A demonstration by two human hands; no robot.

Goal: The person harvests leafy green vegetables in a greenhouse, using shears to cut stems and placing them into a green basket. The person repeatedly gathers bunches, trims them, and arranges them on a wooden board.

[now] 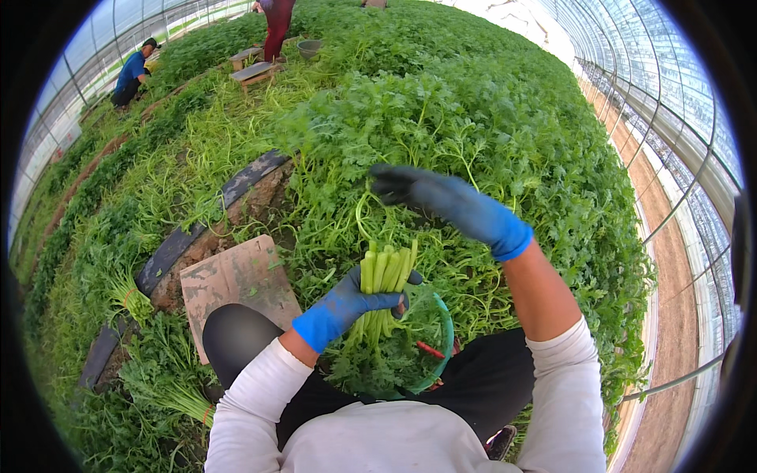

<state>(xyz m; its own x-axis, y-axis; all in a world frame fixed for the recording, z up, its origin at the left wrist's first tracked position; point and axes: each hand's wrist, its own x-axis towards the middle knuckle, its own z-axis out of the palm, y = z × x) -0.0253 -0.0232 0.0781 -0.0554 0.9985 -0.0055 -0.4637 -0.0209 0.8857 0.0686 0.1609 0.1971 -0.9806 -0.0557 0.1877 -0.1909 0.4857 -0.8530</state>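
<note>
My left hand (349, 303), in a blue rubber-coated glove, grips a bunch of cut leafy-green stems (385, 269). The cut ends point away from me, and the leafy tops hang over a round green tub (447, 325) between my legs. Inside the tub, cut greens lie beside a slim red object (430, 349), perhaps a tool handle. My right hand (440, 198), gloved the same way, is stretched out above the standing crop (473, 154), blurred. Its fingers look extended and nothing shows in them; a curled stem (359, 216) is near the fingertips.
A muddy cardboard sheet (233, 278) lies by my left knee. Banded bunches of greens (189, 402) rest at the left, near a dark plastic strip (171, 260). Farther off are a crouching person (131, 74), a standing person's red trousers (277, 29) and low stools (254, 72). Greenhouse hoops (656, 88) curve along the right.
</note>
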